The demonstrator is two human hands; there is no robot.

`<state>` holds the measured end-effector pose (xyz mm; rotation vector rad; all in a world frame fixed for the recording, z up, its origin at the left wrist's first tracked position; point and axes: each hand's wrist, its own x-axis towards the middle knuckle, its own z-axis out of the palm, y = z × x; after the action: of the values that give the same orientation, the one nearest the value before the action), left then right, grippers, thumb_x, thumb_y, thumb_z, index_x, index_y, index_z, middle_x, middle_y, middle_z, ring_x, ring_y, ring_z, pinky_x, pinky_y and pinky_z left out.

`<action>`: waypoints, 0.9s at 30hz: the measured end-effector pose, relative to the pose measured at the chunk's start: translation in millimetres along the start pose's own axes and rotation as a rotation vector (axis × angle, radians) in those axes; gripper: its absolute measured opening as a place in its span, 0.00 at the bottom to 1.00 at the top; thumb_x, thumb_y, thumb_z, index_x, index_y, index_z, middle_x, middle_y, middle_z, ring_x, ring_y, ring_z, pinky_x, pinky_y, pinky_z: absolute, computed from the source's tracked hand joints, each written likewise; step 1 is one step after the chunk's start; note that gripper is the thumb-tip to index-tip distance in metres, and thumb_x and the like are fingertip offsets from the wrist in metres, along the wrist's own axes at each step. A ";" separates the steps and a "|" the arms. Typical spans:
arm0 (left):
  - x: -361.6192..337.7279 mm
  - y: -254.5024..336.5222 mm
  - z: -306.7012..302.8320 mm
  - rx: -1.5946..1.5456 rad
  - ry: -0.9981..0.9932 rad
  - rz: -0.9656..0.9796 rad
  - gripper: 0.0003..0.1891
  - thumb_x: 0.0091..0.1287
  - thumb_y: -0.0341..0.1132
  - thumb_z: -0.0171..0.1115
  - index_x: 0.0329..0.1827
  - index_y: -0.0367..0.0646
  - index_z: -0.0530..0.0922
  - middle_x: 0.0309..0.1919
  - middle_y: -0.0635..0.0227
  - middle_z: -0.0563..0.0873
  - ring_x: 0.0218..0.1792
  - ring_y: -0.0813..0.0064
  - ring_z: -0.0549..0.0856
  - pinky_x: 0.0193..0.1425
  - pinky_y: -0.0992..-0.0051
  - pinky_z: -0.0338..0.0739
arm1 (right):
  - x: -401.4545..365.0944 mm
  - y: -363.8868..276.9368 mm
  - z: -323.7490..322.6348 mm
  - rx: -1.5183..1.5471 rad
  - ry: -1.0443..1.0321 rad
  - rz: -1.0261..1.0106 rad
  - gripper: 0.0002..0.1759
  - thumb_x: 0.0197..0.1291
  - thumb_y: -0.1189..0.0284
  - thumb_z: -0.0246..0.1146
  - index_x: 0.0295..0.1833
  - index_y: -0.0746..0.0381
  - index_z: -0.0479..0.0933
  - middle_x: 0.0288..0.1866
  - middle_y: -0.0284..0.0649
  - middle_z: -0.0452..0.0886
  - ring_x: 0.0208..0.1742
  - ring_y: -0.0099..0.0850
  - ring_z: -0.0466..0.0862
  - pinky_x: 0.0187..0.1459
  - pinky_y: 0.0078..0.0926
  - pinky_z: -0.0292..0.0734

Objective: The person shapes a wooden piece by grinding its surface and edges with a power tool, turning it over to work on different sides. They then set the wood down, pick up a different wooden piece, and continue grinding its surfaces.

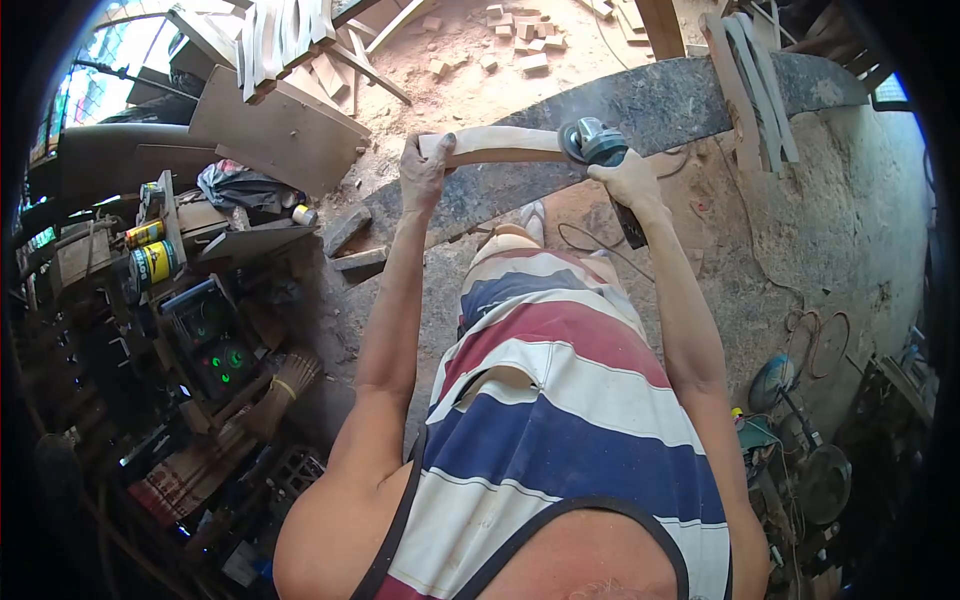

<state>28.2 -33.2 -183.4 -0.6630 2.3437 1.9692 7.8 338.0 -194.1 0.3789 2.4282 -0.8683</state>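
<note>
My left hand (426, 172) is closed round the left end of a pale, slightly curved wooden piece (505, 142), its thumb lying on top. The piece spans level across the dark worktop (660, 100). In my right hand (630, 184) is an angle grinder (600, 141), my fingers wrapped round its body. Its round disc overlaps the right end of the wooden piece in this view. The grinder's dark rear end hangs below my fist.
Similar curved wooden pieces (755, 90) lean at the right end of the worktop, and more are stacked (285, 40) at upper left. Small wood blocks (533, 63) litter the ground ahead. A cord (610, 246) trails below the grinder. Yellow cans (152, 262) stand on a left shelf.
</note>
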 end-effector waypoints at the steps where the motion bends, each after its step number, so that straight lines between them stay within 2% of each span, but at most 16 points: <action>1: -0.2 -2.7 -0.3 0.021 -0.005 -0.012 0.25 0.77 0.49 0.80 0.61 0.38 0.80 0.48 0.62 0.90 0.45 0.73 0.93 0.44 0.69 0.95 | 0.1 1.3 2.7 0.041 -0.017 -0.018 0.45 0.54 0.48 0.81 0.69 0.69 0.83 0.60 0.62 0.93 0.63 0.55 0.93 0.66 0.44 0.86; 4: 6.6 -4.9 -9.0 0.086 -0.015 0.008 0.28 0.77 0.50 0.81 0.65 0.38 0.80 0.52 0.60 0.89 0.50 0.68 0.93 0.48 0.67 0.98 | -0.6 -9.0 11.4 0.169 -0.050 -0.072 0.42 0.55 0.53 0.82 0.68 0.71 0.83 0.62 0.60 0.92 0.65 0.49 0.92 0.69 0.43 0.84; 5: 7.1 -5.0 -13.7 0.099 -0.030 0.040 0.28 0.77 0.50 0.80 0.65 0.38 0.80 0.52 0.60 0.89 0.51 0.67 0.93 0.48 0.67 0.98 | -9.7 -15.5 15.9 0.256 0.010 -0.168 0.38 0.56 0.55 0.83 0.66 0.68 0.86 0.62 0.57 0.92 0.65 0.46 0.92 0.69 0.44 0.84; 6: 8.2 -7.3 -5.3 0.095 -0.059 0.074 0.28 0.77 0.51 0.80 0.65 0.38 0.80 0.52 0.60 0.88 0.52 0.67 0.93 0.48 0.68 0.98 | 1.4 -8.1 31.4 0.239 -0.015 -0.201 0.49 0.51 0.46 0.83 0.72 0.67 0.83 0.65 0.62 0.91 0.65 0.54 0.93 0.68 0.46 0.86; 8: -2.9 14.4 2.3 0.016 -0.027 -0.042 0.26 0.77 0.49 0.80 0.62 0.38 0.80 0.56 0.56 0.88 0.56 0.61 0.91 0.53 0.63 0.95 | -11.8 -25.7 35.0 0.266 -0.030 -0.215 0.43 0.54 0.49 0.82 0.67 0.69 0.86 0.62 0.62 0.92 0.65 0.52 0.92 0.71 0.44 0.84; 9: 10.3 -11.1 -18.3 0.573 -0.008 0.185 0.26 0.78 0.45 0.77 0.70 0.39 0.82 0.63 0.53 0.88 0.60 0.56 0.89 0.63 0.55 0.90 | -34.8 -51.0 6.7 0.230 -0.159 -0.113 0.44 0.55 0.48 0.82 0.68 0.70 0.85 0.60 0.67 0.92 0.65 0.54 0.92 0.72 0.45 0.83; 11: 49.2 -156.1 -89.7 1.227 0.214 0.542 0.36 0.79 0.46 0.74 0.89 0.59 0.75 0.78 0.53 0.83 0.74 0.50 0.83 0.77 0.52 0.80 | -55.5 -53.4 1.4 0.479 -0.246 -0.063 0.51 0.55 0.44 0.82 0.71 0.76 0.80 0.71 0.75 0.83 0.73 0.58 0.87 0.74 0.47 0.81; 12: 47.0 -126.5 -73.4 0.971 0.090 0.419 0.33 0.80 0.47 0.73 0.86 0.55 0.76 0.74 0.54 0.83 0.72 0.52 0.84 0.71 0.54 0.83 | -51.1 -54.6 -2.7 0.214 -0.194 -0.073 0.55 0.54 0.41 0.81 0.72 0.77 0.79 0.77 0.74 0.78 0.77 0.58 0.84 0.75 0.47 0.81; 13: 34.7 -86.5 -50.3 0.564 0.014 0.232 0.31 0.81 0.48 0.72 0.83 0.50 0.76 0.71 0.55 0.83 0.69 0.54 0.85 0.66 0.56 0.85 | -27.2 -31.3 29.4 0.150 0.004 -0.094 0.54 0.52 0.42 0.81 0.71 0.77 0.80 0.71 0.74 0.83 0.73 0.61 0.87 0.74 0.49 0.83; 14: 24.7 -61.7 -37.6 0.306 -0.016 0.074 0.30 0.82 0.49 0.72 0.80 0.46 0.77 0.68 0.55 0.83 0.67 0.56 0.86 0.60 0.59 0.88 | -12.0 -21.5 28.9 0.186 -0.148 -0.010 0.54 0.50 0.44 0.82 0.70 0.77 0.80 0.63 0.72 0.89 0.66 0.63 0.91 0.71 0.51 0.85; 15: 16.7 -42.8 -23.3 0.168 -0.022 -0.010 0.29 0.84 0.50 0.71 0.77 0.41 0.78 0.64 0.56 0.82 0.65 0.58 0.87 0.55 0.61 0.91 | -18.9 -22.9 18.6 0.148 -0.089 0.041 0.51 0.49 0.46 0.82 0.70 0.74 0.82 0.56 0.68 0.92 0.60 0.64 0.93 0.67 0.53 0.88; 17: -0.8 -15.6 -11.9 0.090 0.017 -0.014 0.25 0.84 0.51 0.71 0.65 0.36 0.82 0.55 0.62 0.84 0.57 0.65 0.89 0.49 0.66 0.92 | -21.4 -4.5 -1.1 0.087 -0.014 0.066 0.48 0.51 0.47 0.82 0.69 0.72 0.83 0.56 0.67 0.92 0.61 0.60 0.94 0.65 0.52 0.89; 19: 22.6 -37.9 2.5 0.139 -0.052 0.044 0.21 0.81 0.47 0.74 0.66 0.41 0.86 0.56 0.60 0.87 0.58 0.64 0.89 0.55 0.65 0.89 | -14.2 -4.6 4.0 0.054 -0.007 0.056 0.46 0.52 0.48 0.82 0.68 0.70 0.84 0.56 0.65 0.93 0.61 0.58 0.94 0.64 0.52 0.89; 23: 16.9 -34.5 -12.5 0.206 -0.091 0.024 0.26 0.80 0.42 0.76 0.75 0.44 0.78 0.64 0.59 0.81 0.65 0.63 0.87 0.58 0.64 0.93 | -9.4 13.2 -9.7 0.015 0.026 0.043 0.42 0.54 0.48 0.81 0.67 0.67 0.85 0.56 0.62 0.94 0.61 0.56 0.94 0.63 0.51 0.88; 26: -5.8 -17.6 -16.5 0.042 -0.061 -0.047 0.33 0.79 0.39 0.77 0.82 0.46 0.73 0.71 0.59 0.76 0.70 0.61 0.86 0.61 0.63 0.96 | -4.6 21.7 -16.5 -0.081 0.122 0.068 0.40 0.55 0.49 0.81 0.66 0.65 0.86 0.57 0.60 0.94 0.61 0.55 0.94 0.62 0.50 0.88; 27: -3.8 -9.8 -11.1 -0.060 -0.014 -0.093 0.30 0.76 0.40 0.80 0.75 0.42 0.75 0.65 0.61 0.80 0.66 0.64 0.88 0.60 0.64 0.96 | -6.1 26.7 -16.2 -0.090 0.165 0.082 0.39 0.56 0.49 0.81 0.66 0.64 0.86 0.57 0.59 0.94 0.61 0.55 0.94 0.62 0.50 0.87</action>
<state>37.7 -43.7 -189.3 -0.7444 2.2100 2.0051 17.8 368.2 -193.5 0.5307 2.5716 -0.7143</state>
